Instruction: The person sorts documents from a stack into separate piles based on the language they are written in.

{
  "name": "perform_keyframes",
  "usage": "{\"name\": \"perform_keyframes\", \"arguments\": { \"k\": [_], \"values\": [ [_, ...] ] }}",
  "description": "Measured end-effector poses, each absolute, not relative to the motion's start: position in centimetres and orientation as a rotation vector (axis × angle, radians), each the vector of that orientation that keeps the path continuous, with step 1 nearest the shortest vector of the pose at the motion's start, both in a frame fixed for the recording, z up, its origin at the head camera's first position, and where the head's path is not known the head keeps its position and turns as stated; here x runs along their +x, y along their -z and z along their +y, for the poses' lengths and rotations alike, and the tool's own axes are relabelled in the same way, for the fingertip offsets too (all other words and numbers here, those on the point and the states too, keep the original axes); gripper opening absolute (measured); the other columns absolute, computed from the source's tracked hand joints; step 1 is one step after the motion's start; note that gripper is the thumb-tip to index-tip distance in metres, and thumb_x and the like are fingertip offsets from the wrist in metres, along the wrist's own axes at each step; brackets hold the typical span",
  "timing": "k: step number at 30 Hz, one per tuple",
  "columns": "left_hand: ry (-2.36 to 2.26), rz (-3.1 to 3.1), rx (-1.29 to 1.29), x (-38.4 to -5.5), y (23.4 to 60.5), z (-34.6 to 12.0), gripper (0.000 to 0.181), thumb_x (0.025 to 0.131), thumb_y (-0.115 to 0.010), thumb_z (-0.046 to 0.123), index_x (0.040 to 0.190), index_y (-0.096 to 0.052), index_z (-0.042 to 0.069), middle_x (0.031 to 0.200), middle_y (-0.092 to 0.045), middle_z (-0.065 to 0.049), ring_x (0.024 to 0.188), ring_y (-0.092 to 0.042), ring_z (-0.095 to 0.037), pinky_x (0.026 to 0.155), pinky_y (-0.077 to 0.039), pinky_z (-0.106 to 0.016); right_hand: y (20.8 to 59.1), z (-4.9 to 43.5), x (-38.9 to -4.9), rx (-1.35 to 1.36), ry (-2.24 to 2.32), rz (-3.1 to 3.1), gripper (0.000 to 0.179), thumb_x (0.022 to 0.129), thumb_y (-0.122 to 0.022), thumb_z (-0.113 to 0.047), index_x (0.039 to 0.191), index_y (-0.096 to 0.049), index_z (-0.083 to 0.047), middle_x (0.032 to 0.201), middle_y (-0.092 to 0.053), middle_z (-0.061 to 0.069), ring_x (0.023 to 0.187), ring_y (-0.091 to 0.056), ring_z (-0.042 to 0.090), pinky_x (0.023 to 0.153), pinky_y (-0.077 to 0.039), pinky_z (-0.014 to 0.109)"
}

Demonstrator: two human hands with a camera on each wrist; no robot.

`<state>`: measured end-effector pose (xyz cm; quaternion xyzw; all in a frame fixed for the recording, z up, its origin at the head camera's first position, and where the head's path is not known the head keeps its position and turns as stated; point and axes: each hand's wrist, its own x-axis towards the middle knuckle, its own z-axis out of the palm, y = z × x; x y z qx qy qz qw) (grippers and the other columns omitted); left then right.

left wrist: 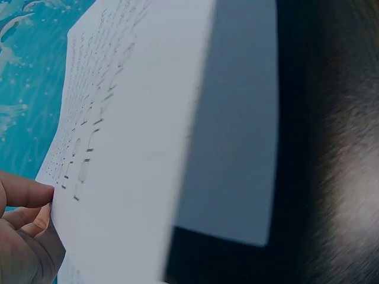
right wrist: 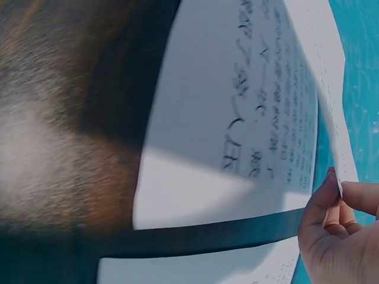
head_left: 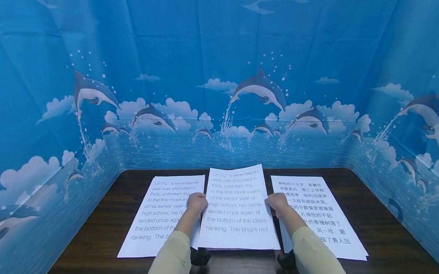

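Note:
A white sheet of paper (head_left: 235, 218) printed with large English text stands in the middle, its side edges pinched by both hands. My left hand (head_left: 197, 204) grips its left edge; in the left wrist view, thumb and fingers (left wrist: 29, 192) meet at the margin. On the opposite edge, my right hand (head_left: 277, 203) pinches the paper, which appears edge-on in the right wrist view (right wrist: 328, 100). The held paper overlaps an English-text sheet (head_left: 136, 247) to its left. Close to its right lies a sheet with Chinese text (head_left: 342, 250), shaded partly in the right wrist view.
The dark wooden table (head_left: 84, 241) carries all the papers. A blue curtain (head_left: 186, 52) with dolphins and clouds surrounds its back and sides. Black devices sit under the left wrist (head_left: 200, 257) and right wrist (head_left: 286, 260). Beneath the right-hand papers, a second edge shows.

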<state>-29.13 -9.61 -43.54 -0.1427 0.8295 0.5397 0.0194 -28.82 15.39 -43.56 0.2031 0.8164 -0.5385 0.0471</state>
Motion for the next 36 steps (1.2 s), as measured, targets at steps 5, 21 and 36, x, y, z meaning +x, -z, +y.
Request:
{"name": "perform_keyframes", "arguments": {
  "k": [5, 21, 36],
  "values": [
    [-1.67, 2.567, -0.462, -29.5, 42.5, -10.3, 0.034, 0.074, -0.052, -0.001, 0.107, -0.054, -0.004, 0.091, -0.055, -0.013, 0.079, -0.053, -0.024, 0.055, -0.043, -0.025, 42.8, 14.9, -29.4, 0.597, 1.701, 2.441, 0.023, 0.081, -0.049, -0.005, 0.101, -0.054, 0.006, 0.088, -0.054, 0.017, 0.073, -0.053, 0.024, 0.052, -0.041, 0.022],
    [-1.61, 2.615, -0.551, -30.2, 39.3, -14.6, 0.03, 0.079, -0.05, 0.003, 0.108, -0.054, 0.001, 0.099, -0.052, -0.015, 0.092, -0.049, -0.029, 0.061, -0.042, -0.028, 40.3, 10.7, -30.7, 0.523, 1.813, 2.356, 0.027, 0.083, -0.05, -0.007, 0.107, -0.053, 0.003, 0.088, -0.053, 0.015, 0.071, -0.052, 0.022, 0.057, -0.043, 0.026],
    [-1.514, 2.718, -0.547, -29.0, 37.2, -19.5, 0.033, 0.081, -0.047, 0.002, 0.113, -0.049, -0.005, 0.106, -0.048, -0.021, 0.095, -0.045, -0.032, 0.055, -0.039, -0.026, 39.6, 6.1, -30.3, 0.407, 1.906, 2.227, 0.02, 0.082, -0.05, -0.006, 0.099, -0.057, 0.002, 0.083, -0.056, 0.013, 0.071, -0.056, 0.022, 0.061, -0.046, 0.029]
  ]
}}
